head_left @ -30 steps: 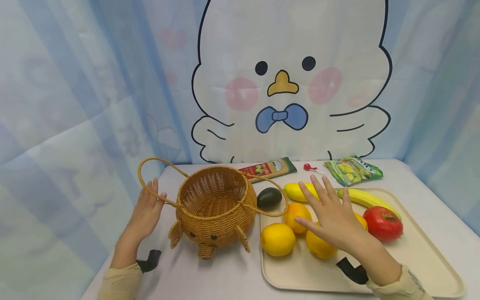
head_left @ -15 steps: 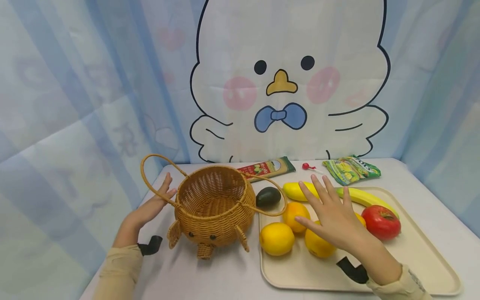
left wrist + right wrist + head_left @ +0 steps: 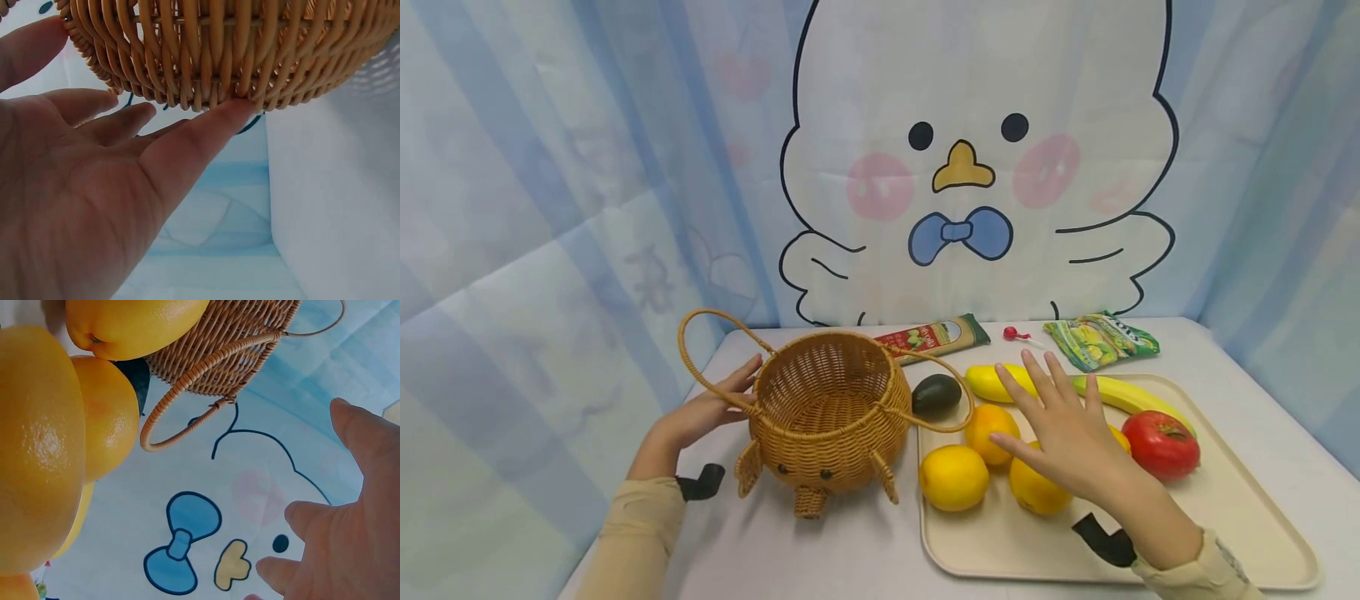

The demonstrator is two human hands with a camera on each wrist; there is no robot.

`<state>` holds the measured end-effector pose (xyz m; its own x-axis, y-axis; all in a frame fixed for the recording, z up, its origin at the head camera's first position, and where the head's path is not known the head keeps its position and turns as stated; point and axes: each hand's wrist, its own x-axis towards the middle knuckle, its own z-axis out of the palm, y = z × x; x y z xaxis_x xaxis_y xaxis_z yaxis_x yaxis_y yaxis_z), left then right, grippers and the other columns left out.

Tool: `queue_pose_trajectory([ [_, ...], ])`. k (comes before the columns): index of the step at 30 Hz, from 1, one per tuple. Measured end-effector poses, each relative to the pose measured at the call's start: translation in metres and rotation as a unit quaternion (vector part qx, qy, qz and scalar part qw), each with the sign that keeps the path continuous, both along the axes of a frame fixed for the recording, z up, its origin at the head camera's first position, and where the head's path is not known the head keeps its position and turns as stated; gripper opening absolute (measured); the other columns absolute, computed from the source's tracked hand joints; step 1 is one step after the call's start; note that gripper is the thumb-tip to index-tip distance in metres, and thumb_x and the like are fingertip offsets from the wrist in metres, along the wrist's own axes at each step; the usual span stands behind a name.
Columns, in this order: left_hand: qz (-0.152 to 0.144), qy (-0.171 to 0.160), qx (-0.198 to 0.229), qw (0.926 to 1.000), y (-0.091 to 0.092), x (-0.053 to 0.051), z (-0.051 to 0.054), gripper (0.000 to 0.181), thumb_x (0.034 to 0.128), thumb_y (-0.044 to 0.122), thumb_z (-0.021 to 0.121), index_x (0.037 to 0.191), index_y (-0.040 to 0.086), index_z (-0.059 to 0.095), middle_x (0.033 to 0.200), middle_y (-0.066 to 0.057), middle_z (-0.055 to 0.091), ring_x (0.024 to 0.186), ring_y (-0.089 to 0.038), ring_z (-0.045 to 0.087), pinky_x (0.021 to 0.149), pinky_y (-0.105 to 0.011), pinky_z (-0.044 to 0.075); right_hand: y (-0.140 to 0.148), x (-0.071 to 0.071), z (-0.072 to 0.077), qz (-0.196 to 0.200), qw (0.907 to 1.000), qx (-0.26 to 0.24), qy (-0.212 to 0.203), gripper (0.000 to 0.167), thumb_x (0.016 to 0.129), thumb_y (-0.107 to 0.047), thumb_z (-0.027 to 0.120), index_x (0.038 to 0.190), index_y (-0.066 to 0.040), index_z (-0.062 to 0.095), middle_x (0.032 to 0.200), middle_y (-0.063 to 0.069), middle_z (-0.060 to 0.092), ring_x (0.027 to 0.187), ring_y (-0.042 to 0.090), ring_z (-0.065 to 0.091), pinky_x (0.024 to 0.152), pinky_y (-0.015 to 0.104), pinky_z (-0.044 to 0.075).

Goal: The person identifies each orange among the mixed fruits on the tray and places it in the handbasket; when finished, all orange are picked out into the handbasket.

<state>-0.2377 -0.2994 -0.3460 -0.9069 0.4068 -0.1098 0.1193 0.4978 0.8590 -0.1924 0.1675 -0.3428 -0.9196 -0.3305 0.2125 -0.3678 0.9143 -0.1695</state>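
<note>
A wicker basket (image 3: 831,433) with two loop handles and an animal face stands upright at the left of the table, nothing inside it. My left hand (image 3: 696,417) is at its left side, fingers extended; in the left wrist view the fingertips of that hand (image 3: 106,181) touch the woven wall (image 3: 219,56). Above the tray (image 3: 970,554) my right hand (image 3: 1075,437) is spread and holds nothing. Under and around it lie a lemon (image 3: 954,477), an orange (image 3: 992,433), another yellow-orange fruit (image 3: 1037,490), a red fruit (image 3: 1163,444) and a banana (image 3: 1131,394).
Between basket and tray sits a dark green avocado (image 3: 936,396). Behind lie a long packet (image 3: 936,336), a red lollipop (image 3: 1011,333) and a green-yellow bag (image 3: 1101,340). One basket handle (image 3: 955,428) reaches over the tray's left edge. A printed curtain (image 3: 730,167) surrounds the table.
My left hand has turned and moved right, from beside the left handle to the basket's side. The right hand stays spread over the tray, and the basket has hardly moved.
</note>
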Motion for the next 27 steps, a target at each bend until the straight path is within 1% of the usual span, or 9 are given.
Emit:
queue_pose_trajectory([
  [5,0.0,-0.018,0.0,0.9998,0.002,-0.005,0.003,0.068,0.0996,0.025,0.042,0.153,0.022,-0.001,0.158,-0.02,-0.008,0.143,-0.046,0.003,0.107,-0.058,0.034,0.001,0.0,-0.001,-0.001,1.0,0.002,-0.001,0.083,0.084,-0.065,0.049,0.152,-0.028,0.018,0.16,0.013,0.005,0.146,0.041,-0.002,0.105,0.075,-0.006],
  [8,0.007,-0.037,-0.003,0.9993,0.004,-0.009,0.002,0.068,0.0994,0.028,0.041,0.153,0.027,-0.001,0.158,-0.018,-0.009,0.144,-0.044,-0.001,0.107,-0.06,0.033,0.001,0.001,-0.002,-0.002,1.0,0.002,-0.004,0.083,0.084,-0.065,0.05,0.152,-0.028,0.018,0.16,0.014,0.005,0.145,0.041,-0.002,0.105,0.074,-0.007],
  [11,0.012,-0.048,-0.003,0.9988,0.006,-0.012,0.001,0.067,0.0997,0.033,0.039,0.152,0.031,-0.002,0.159,-0.013,-0.011,0.145,-0.043,-0.002,0.108,-0.063,0.029,0.002,0.001,-0.003,0.001,1.0,0.0,-0.004,0.083,0.085,-0.064,0.05,0.152,-0.028,0.018,0.16,0.014,0.006,0.145,0.041,-0.003,0.105,0.075,-0.007],
  [15,0.012,-0.04,-0.004,0.9991,0.005,-0.015,-0.002,0.069,0.099,0.035,0.041,0.152,0.033,-0.004,0.159,-0.01,-0.013,0.144,-0.043,-0.002,0.106,-0.066,0.027,0.004,0.001,-0.006,0.005,0.9999,-0.001,-0.01,0.082,0.085,-0.063,0.05,0.152,-0.029,0.018,0.16,0.014,0.006,0.145,0.042,-0.001,0.104,0.076,-0.006],
  [17,0.009,-0.034,-0.003,0.9994,0.005,-0.016,-0.003,0.071,0.0986,0.035,0.042,0.152,0.033,-0.005,0.159,-0.01,-0.015,0.144,-0.045,-0.003,0.105,-0.067,0.028,0.004,0.001,-0.007,0.007,0.9999,-0.001,-0.013,0.081,0.085,-0.062,0.05,0.152,-0.029,0.018,0.16,0.014,0.006,0.145,0.042,0.0,0.104,0.076,-0.005],
  [19,0.007,-0.034,0.0,0.9994,0.005,-0.016,-0.004,0.07,0.0991,0.032,0.041,0.151,0.034,-0.006,0.159,-0.011,-0.015,0.144,-0.045,-0.005,0.104,-0.068,0.028,0.005,0.001,-0.009,0.01,0.9998,0.002,-0.016,0.081,0.085,-0.063,0.05,0.152,-0.03,0.018,0.16,0.014,0.007,0.145,0.043,0.001,0.104,0.076,-0.004],
  [21,0.006,-0.034,0.002,0.9994,0.004,-0.017,-0.006,0.07,0.099,0.034,0.042,0.151,0.035,-0.005,0.159,-0.01,-0.015,0.144,-0.045,-0.005,0.105,-0.068,0.028,0.005,0.001,-0.01,0.014,0.9998,0.002,-0.016,0.08,0.085,-0.063,0.05,0.151,-0.03,0.019,0.16,0.014,0.007,0.144,0.043,0.003,0.104,0.077,-0.002],
  [24,0.008,-0.031,0.008,0.9995,0.004,-0.017,-0.007,0.07,0.0987,0.037,0.042,0.151,0.035,-0.003,0.16,-0.009,-0.012,0.144,-0.044,-0.001,0.105,-0.067,0.028,0.005,0.002,-0.011,0.017,0.9997,0.004,-0.014,0.08,0.085,-0.064,0.049,0.151,-0.03,0.019,0.16,0.014,0.008,0.144,0.044,0.004,0.104,0.077,0.0],
  [27,0.006,-0.027,0.014,0.9995,0.003,-0.016,-0.009,0.07,0.0987,0.038,0.042,0.152,0.032,-0.002,0.16,-0.008,-0.011,0.144,-0.044,0.004,0.104,-0.066,0.031,0.007,0.002,-0.011,0.016,0.9997,0.005,-0.017,0.08,0.085,-0.065,0.048,0.151,-0.03,0.02,0.159,0.015,0.009,0.144,0.044,0.005,0.103,0.077,0.0],
])
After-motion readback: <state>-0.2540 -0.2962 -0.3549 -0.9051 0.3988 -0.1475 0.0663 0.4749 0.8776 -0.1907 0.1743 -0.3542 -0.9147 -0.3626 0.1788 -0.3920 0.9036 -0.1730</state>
